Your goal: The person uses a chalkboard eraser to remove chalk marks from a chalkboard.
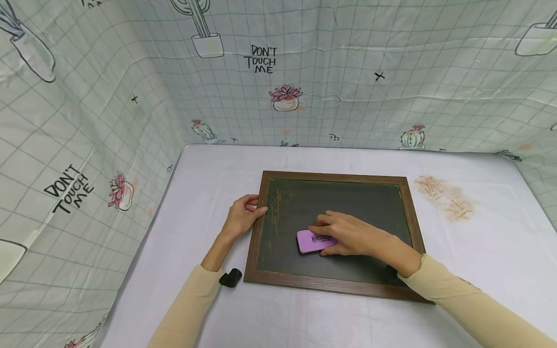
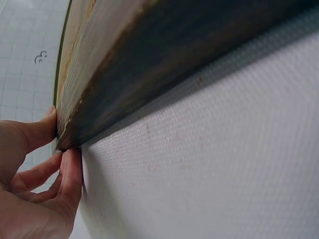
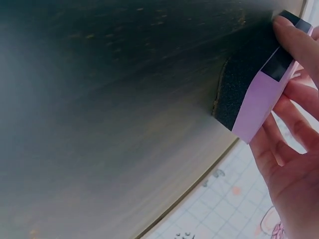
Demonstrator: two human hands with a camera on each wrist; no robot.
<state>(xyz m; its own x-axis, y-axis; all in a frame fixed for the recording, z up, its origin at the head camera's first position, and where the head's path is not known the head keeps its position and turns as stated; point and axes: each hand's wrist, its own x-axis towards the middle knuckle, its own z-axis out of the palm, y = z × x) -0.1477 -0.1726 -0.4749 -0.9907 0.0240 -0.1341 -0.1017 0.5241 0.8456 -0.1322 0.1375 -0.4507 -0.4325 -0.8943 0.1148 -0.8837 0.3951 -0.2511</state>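
Note:
A wood-framed chalkboard (image 1: 348, 193) lies on the white table, with yellowish smears along the left part of its dark surface. My left hand (image 1: 241, 215) pinches the left side of its frame (image 2: 107, 74), thumb on top and fingers against the outer edge. Over the middle of the board, my right hand (image 1: 348, 234) grips a purple board eraser (image 1: 310, 241) by its sides. In the right wrist view the eraser's dark felt face (image 3: 244, 79) is turned down to the board, with yellowish dust along its edge.
A small black object (image 1: 230, 278) lies by the board's lower left corner, near the left sleeve. Brownish powdery smudges (image 1: 446, 197) mark the white table (image 1: 491, 241) right of the board. A grid-patterned curtain (image 1: 330, 96) hangs behind and at the sides.

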